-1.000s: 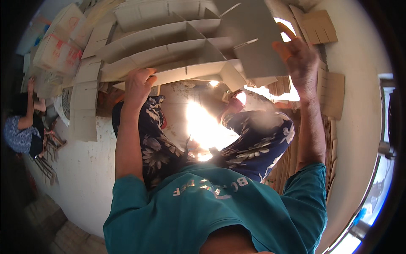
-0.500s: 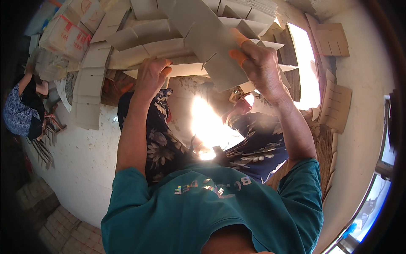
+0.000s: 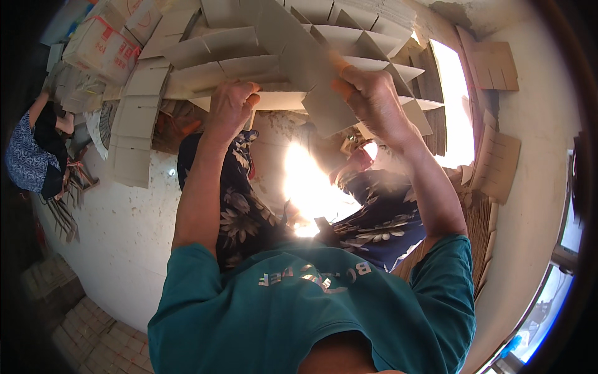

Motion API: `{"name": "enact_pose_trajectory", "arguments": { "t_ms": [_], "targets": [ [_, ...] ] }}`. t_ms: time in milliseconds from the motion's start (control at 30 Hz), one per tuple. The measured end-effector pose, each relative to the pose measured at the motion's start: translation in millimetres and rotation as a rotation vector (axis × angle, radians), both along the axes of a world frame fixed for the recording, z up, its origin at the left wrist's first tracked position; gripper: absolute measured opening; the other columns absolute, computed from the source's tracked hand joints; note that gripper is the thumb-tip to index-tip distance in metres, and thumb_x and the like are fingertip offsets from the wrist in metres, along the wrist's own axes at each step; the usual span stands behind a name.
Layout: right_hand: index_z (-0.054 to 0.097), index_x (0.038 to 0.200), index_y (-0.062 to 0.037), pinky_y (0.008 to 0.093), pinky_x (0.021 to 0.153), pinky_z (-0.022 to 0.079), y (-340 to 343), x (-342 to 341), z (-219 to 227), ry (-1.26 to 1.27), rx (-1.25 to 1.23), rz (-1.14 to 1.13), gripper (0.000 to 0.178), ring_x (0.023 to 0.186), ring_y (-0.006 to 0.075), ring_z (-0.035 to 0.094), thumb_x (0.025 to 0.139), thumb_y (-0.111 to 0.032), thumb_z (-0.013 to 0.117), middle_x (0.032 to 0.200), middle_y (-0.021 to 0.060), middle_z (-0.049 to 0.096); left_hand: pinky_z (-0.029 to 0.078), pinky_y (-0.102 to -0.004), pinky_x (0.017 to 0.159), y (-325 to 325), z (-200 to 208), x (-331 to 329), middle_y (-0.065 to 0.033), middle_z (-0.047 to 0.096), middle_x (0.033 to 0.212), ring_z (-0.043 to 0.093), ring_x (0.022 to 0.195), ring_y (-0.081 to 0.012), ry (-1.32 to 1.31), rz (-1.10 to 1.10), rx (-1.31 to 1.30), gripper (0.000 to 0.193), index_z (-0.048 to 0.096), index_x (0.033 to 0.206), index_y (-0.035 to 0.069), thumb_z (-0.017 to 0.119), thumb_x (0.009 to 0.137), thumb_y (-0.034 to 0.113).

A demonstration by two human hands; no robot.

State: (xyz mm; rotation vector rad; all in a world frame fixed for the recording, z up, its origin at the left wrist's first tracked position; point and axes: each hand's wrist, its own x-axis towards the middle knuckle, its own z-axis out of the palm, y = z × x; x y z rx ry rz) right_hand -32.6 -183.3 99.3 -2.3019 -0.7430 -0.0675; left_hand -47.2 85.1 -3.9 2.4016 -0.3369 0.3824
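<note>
Slotted grey cardboard strips (image 3: 237,47) stand on edge in front of me, crossing one another like a box divider. My left hand (image 3: 230,107) is closed with fingers pinched at the near crosswise strip (image 3: 279,100), left of its middle. My right hand (image 3: 379,105), with orange covers on the fingertips, grips the right edge of a long diagonal strip (image 3: 298,59). This strip slants over the crosswise ones, and its lower end meets the near strip by a slot. The fingers' undersides are hidden.
Slotted cardboard panels (image 3: 132,128) hang along the left, with a printed carton (image 3: 99,50) behind. Another person (image 3: 34,149) sits at far left. Notched cardboard pieces (image 3: 496,156) lean by the right wall. Bundled cardboard (image 3: 103,340) lies at lower left. Bright light glares between my knees.
The diagonal strip has moved slightly down onto the near strip. My right hand has shifted a little left and lower with it; my left hand stays at the near strip.
</note>
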Motion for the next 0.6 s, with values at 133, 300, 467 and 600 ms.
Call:
{"name": "enact_pose_trajectory", "arguments": {
  "t_ms": [133,300,467,600],
  "targets": [
    [0.062,0.092,0.0041,0.0364,0.055,0.046,11,10,-25,-0.129,0.114,0.091,0.008,0.053,0.0307,0.047,0.085,0.001,0.065,0.067,0.0216,0.056,0.049,-0.0439,0.076,-2,3,0,-0.0176,0.066,0.082,0.062,0.082,-0.0356,0.003,0.010,-0.013,0.018,0.070,0.090,0.002,0.072,0.072,0.002],
    [0.060,0.120,-0.0004,0.0424,0.059,0.048,19,19,-62,-0.067,-0.110,0.153,0.035,0.064,0.0403,0.057,0.085,-0.001,0.065,0.075,0.0245,0.060,0.048,-0.0435,0.076,-1,6,3,-0.0178,0.065,0.082,0.061,0.081,-0.0357,-0.024,-0.029,0.016,0.017,0.070,0.090,0.002,0.070,0.073,0.004],
    [0.060,0.121,-0.0029,0.0452,0.059,0.049,14,12,-60,-0.109,-0.229,0.064,0.038,0.069,0.0382,0.062,0.085,-0.013,0.070,0.078,0.0218,0.063,0.048,-0.0433,0.079,0,3,7,-0.0168,0.066,0.085,0.061,0.085,-0.0349,0.030,0.008,0.064,0.018,0.070,0.092,0.002,0.070,0.074,0.005],
    [0.057,0.124,-0.0066,0.0381,0.062,0.054,-41,5,-41,-0.405,-0.288,-0.276,0.044,0.074,0.0273,0.065,0.085,-0.023,0.069,0.085,0.0108,0.068,0.047,-0.0424,0.083,6,-2,8,-0.0140,0.068,0.093,0.061,0.091,-0.0323,-0.028,-0.046,0.109,0.025,0.070,0.099,0.004,0.071,0.074,0.007]
  ]
}}
